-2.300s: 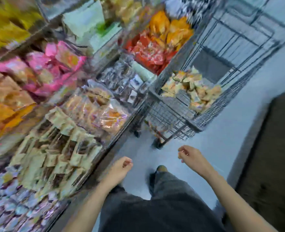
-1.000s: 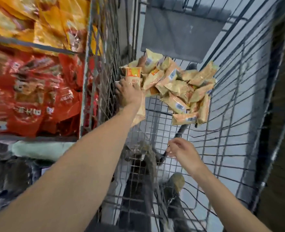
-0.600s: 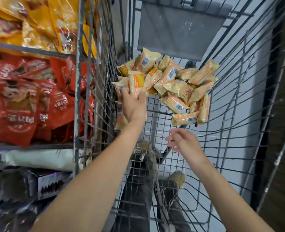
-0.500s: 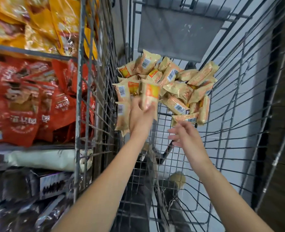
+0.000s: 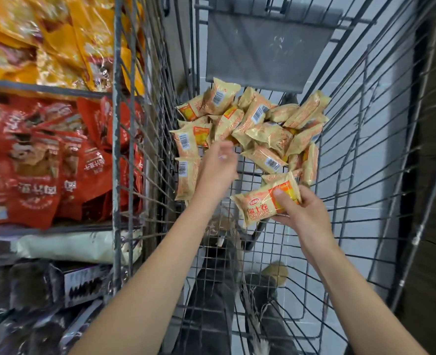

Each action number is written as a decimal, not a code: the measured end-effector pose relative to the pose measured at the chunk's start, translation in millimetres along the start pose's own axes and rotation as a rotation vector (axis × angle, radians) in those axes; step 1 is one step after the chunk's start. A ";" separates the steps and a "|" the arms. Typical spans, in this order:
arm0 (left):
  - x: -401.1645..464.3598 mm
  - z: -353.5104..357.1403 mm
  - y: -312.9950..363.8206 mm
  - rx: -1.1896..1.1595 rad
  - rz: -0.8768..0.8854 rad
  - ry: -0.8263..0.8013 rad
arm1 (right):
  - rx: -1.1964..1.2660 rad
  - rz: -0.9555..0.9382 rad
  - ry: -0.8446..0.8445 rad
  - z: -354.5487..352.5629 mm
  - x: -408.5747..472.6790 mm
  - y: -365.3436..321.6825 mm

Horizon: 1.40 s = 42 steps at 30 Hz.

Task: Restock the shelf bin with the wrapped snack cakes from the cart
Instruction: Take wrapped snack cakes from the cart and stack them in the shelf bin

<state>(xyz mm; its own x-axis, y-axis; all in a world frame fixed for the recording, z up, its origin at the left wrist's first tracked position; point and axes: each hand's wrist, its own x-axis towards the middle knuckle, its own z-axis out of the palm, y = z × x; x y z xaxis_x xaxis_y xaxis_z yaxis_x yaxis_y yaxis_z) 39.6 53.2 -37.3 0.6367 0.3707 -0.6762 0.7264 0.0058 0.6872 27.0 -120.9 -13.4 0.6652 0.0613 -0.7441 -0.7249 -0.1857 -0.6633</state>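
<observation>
Seen from above, a wire cart (image 5: 360, 155) holds a pile of yellow wrapped snack cakes (image 5: 260, 129). The right hand (image 5: 301, 213) grips one cake (image 5: 263, 203); the left hand (image 5: 215, 172), blurred, reaches into the pile.

The left hand (image 5: 218, 165) is blurred above the cart (image 5: 360, 155); its grip cannot be told, and cakes (image 5: 263, 129) behind it are hidden.
</observation>
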 end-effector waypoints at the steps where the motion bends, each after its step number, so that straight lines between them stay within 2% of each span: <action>1: 17.7 6.1 0.9 0.039 0.019 0.111 | -0.012 -0.009 0.023 0.6 -0.9 2.2; 3: 53.1 15.4 0.1 0.273 0.071 0.203 | -0.025 -0.022 0.064 2.1 -2.5 4.7; 6: 93.6 23.7 -6.8 0.646 0.087 0.169 | -0.051 -0.017 0.099 1.1 -2.0 9.3; 9: 114.9 24.0 -14.5 0.848 0.126 0.221 | -0.032 0.022 0.124 -1.3 -0.1 16.3; 11: 116.2 21.8 -16.3 0.891 0.183 0.269 | -0.020 0.044 0.117 -2.6 1.1 20.1; 14: 94.1 19.8 -17.3 0.779 0.229 0.286 | 0.001 0.071 0.107 -4.1 2.4 23.3; 17: 46.2 25.2 -17.8 0.505 0.291 0.260 | 0.062 0.106 0.155 -5.5 6.1 21.0; 19: 7.5 29.6 -19.8 0.425 0.416 0.185 | 0.158 0.146 0.191 -7.5 8.8 17.0; 22: -42.3 35.8 -30.2 0.498 0.566 -0.020 | 0.297 0.183 0.211 -12.2 11.1 9.7; 25: -69.6 36.5 -45.7 0.457 0.464 -0.256 | 0.325 0.171 0.151 -17.7 11.1 6.3; 28: -81.6 32.9 -54.8 0.182 0.256 -0.444 | 0.294 0.172 0.119 -20.1 10.1 6.2; 31: -87.4 33.0 -50.5 -0.128 0.076 -0.377 | 0.296 0.169 0.068 -18.1 8.6 7.9; 34: -85.0 33.5 -47.6 -0.232 -0.005 -0.265 | 0.338 0.166 0.038 -12.7 9.4 8.2; 39: -83.2 32.5 -46.8 -0.389 -0.186 -0.251 | 0.309 0.152 0.060 -11.7 11.7 1.9; 42: -84.6 27.8 -47.6 -0.362 -0.121 -0.137 | 0.208 0.145 0.101 -11.9 12.3 -0.1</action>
<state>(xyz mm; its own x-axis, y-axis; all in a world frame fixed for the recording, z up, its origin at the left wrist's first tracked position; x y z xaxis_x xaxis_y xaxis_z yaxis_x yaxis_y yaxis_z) -41.6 -4.3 -20.2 0.5981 0.2203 -0.7706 0.6763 0.3772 0.6328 37.4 -131.8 -21.5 0.5586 -0.0514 -0.8278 -0.8282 0.0207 -0.5601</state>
